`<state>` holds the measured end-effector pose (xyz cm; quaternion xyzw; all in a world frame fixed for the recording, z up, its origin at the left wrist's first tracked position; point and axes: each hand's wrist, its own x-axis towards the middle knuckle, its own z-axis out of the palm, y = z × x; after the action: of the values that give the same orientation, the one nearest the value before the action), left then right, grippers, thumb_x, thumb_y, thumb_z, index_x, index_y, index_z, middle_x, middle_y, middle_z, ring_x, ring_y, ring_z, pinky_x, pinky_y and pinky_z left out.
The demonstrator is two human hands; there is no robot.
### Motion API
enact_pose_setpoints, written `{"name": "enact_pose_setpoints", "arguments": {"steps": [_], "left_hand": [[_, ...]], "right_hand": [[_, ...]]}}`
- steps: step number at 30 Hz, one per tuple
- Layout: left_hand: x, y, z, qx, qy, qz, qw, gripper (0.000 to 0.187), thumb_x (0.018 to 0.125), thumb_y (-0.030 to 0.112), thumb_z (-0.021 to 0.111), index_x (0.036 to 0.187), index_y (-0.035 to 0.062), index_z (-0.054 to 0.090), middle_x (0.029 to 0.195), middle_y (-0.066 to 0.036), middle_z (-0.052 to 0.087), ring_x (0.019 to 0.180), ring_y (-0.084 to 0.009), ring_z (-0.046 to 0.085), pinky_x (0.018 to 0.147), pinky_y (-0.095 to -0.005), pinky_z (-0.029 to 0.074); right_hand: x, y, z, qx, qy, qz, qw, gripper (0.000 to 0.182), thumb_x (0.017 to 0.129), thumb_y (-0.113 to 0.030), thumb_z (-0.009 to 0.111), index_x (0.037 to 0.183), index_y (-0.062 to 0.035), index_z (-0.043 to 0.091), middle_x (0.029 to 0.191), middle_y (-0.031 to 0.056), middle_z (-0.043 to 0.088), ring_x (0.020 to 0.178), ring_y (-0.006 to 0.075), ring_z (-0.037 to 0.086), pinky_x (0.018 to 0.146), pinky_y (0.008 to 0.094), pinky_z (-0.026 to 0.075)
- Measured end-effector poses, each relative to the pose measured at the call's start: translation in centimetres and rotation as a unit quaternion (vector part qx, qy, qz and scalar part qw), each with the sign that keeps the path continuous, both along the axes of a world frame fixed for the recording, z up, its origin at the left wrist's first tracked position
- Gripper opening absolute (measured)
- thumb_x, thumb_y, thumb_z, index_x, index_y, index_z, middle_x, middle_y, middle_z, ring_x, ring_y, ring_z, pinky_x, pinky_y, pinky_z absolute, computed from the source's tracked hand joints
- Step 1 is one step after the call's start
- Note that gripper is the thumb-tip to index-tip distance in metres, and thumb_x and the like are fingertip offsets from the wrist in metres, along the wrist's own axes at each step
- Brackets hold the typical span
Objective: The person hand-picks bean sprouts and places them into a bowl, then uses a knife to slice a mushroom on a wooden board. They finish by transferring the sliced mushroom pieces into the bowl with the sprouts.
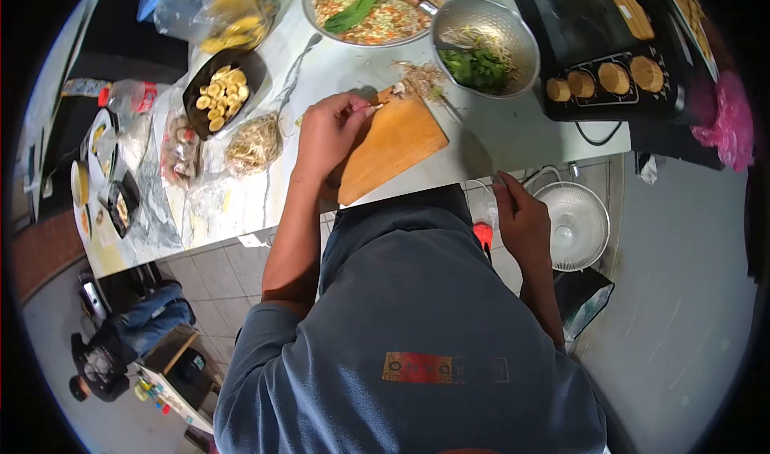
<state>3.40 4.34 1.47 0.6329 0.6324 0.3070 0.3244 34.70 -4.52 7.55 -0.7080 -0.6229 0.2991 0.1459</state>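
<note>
My left hand lies over the left side of a wooden cutting board, thumb and fingertips pinched together. Whatever is between them is too small to name. Small pale scraps sit at the board's far corner, beside a tangle of thin, root-like trimmings on the counter. Off the counter's front edge, to the right of the board, my right hand is closed; I cannot tell what it grips. Left of my left hand is a plastic bag of pale, stringy food.
Behind the board stand a pan of chopped vegetables and a metal bowl of greens and sprouts. A toaster oven occupies the right. Sliced bananas fill a dark bowl at left. A white strainer is below the counter. Another person is at lower left.
</note>
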Motion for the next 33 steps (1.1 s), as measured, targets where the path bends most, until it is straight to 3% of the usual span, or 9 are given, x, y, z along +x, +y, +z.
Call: {"name": "enact_pose_setpoints", "arguments": {"steps": [3,7,10,15,18,26,33], "left_hand": [[1.5,2.3,1.1,0.049,-0.035,-0.001,0.998,0.017,0.087,0.014,0.077,0.096,0.0004,0.072,0.083,-0.006,0.071,0.075,-0.0137,0.061,0.072,-0.0293,0.051],[4.2,6.2,1.9,0.096,-0.036,-0.052,0.993,0.016,0.088,0.013,0.076,0.096,0.0001,0.073,0.084,-0.005,0.072,0.076,-0.013,0.062,0.072,-0.0283,0.051],[6.6,8.7,3.4,0.076,-0.033,-0.072,0.994,0.017,0.089,0.014,0.076,0.097,0.0004,0.073,0.085,-0.005,0.073,0.075,-0.0128,0.063,0.073,-0.028,0.051],[9.7,12.7,3.2,0.087,-0.047,-0.051,0.994,0.027,0.093,0.022,0.074,0.113,0.0044,0.074,0.092,-0.009,0.075,0.085,-0.0119,0.068,0.075,-0.0279,0.052],[10.6,13.8,3.4,0.09,-0.011,-0.062,0.994,0.027,0.094,0.021,0.073,0.116,0.005,0.074,0.093,-0.009,0.076,0.086,-0.0127,0.069,0.077,-0.0276,0.052],[6.5,11.7,2.9,0.093,-0.039,-0.024,0.995,0.026,0.096,0.023,0.071,0.109,0.0,0.073,0.091,-0.006,0.073,0.084,-0.0102,0.064,0.076,-0.0259,0.051],[0.6,6.4,2.6,0.06,-0.004,0.104,0.993,0.029,0.094,0.027,0.073,0.108,0.0017,0.074,0.088,-0.002,0.072,0.078,-0.007,0.058,0.064,-0.025,0.047]], "right_hand": [[0.6,-0.8,0.0,-0.032,0.021,-0.029,0.999,0.033,0.1,-0.034,0.06,0.12,-0.0101,0.07,0.078,0.016,0.071,0.07,0.0335,0.071,0.064,0.0419,0.053],[1.3,-2.0,1.0,-0.091,0.029,-0.055,0.994,0.034,0.099,-0.034,0.06,0.122,-0.011,0.069,0.083,0.0152,0.073,0.076,0.0336,0.071,0.069,0.0419,0.054],[2.1,-3.3,0.3,-0.022,0.081,-0.07,0.994,0.034,0.098,-0.034,0.062,0.121,-0.0107,0.07,0.086,0.0156,0.073,0.077,0.0336,0.072,0.069,0.0413,0.054],[3.7,-4.2,0.6,-0.025,0.047,-0.067,0.996,0.034,0.096,-0.033,0.065,0.121,-0.0103,0.07,0.088,0.0162,0.073,0.079,0.0338,0.071,0.069,0.0415,0.054],[4.3,-4.1,0.7,-0.02,0.056,-0.061,0.996,0.035,0.095,-0.032,0.066,0.12,-0.009,0.071,0.086,0.0166,0.073,0.078,0.0337,0.071,0.069,0.0418,0.054],[4.6,-1.7,0.5,-0.038,0.064,-0.005,0.997,0.036,0.095,-0.033,0.066,0.121,-0.0086,0.07,0.084,0.0169,0.072,0.078,0.0336,0.071,0.07,0.0409,0.054],[2.7,1.7,1.0,-0.115,0.047,0.065,0.99,0.043,0.097,-0.036,0.063,0.13,-0.0098,0.063,0.079,0.0164,0.071,0.077,0.034,0.071,0.071,0.0419,0.053]]}}
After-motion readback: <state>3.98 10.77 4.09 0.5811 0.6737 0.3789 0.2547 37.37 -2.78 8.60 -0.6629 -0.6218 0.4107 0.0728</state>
